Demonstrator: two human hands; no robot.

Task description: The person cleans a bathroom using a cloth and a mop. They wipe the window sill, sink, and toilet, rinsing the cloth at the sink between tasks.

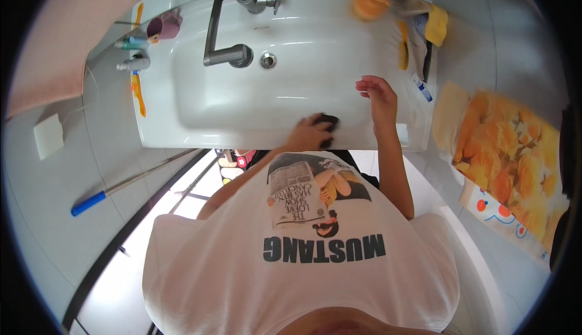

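A wide white ceramic washbasin [236, 112] lies before me. My left hand [311, 132] is pressed over a dark sponge or cloth [328, 128] on the basin's front rim, with the fingers curled round it; motion blurs both. Above the right part of the bowl hovers my right hand [379, 91]. It holds nothing, and its fingers are slightly bent. A grey jointed tap [218, 25] reaches from the back rim, and its spout head hangs beside the metal drain [268, 61].
On the left rim stand a purple cup [164, 26], a silvery tube [134, 64] and a yellow-orange handled item [138, 94]. At the right are an orange bottle [371, 4], a yellow brush [403, 46] and a yellow cloth [436, 25]. A blue-handled pole [88, 203] leans at left.
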